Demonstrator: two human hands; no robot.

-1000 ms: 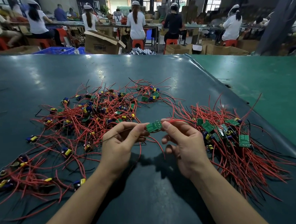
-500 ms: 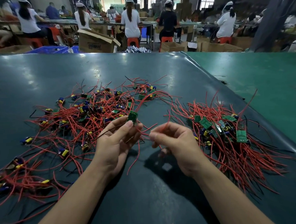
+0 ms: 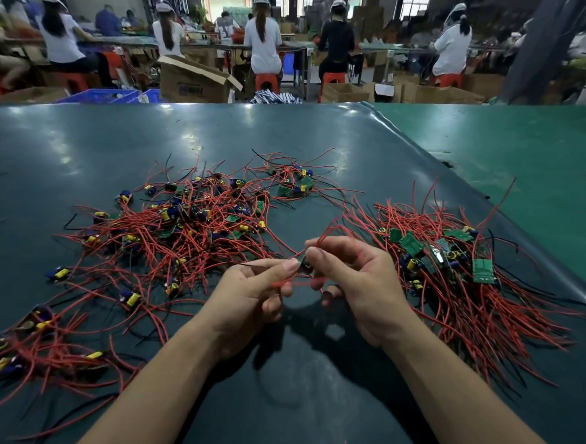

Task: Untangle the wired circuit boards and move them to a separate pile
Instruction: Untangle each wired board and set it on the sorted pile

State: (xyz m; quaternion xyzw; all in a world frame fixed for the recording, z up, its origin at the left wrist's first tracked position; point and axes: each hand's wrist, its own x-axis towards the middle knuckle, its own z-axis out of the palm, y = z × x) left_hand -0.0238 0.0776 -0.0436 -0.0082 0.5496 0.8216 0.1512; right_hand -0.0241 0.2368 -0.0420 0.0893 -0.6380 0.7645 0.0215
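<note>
A tangled heap of red-wired circuit boards [image 3: 189, 228] with blue and yellow parts spreads across the left and middle of the dark table. A tidier pile of wired boards [image 3: 459, 266] lies to the right, its wires fanned toward me. Between the two, above the table, my left hand [image 3: 251, 300] and my right hand [image 3: 357, 279] meet. Both pinch one small wired board [image 3: 304, 264], mostly hidden by my fingertips. Its red wires loop under my fingers and trail up toward the piles.
The dark green table [image 3: 295, 393] ends at a raised seam [image 3: 418, 156] on the right, beside a lighter green surface [image 3: 538, 158]. Beyond the far edge stand cardboard boxes [image 3: 193, 80], blue crates [image 3: 102, 95] and several seated workers.
My hands, apart half a second ago with the board in my left fingers, have come together. Both now pinch the board, turned so its dark parts show instead of its green face.
</note>
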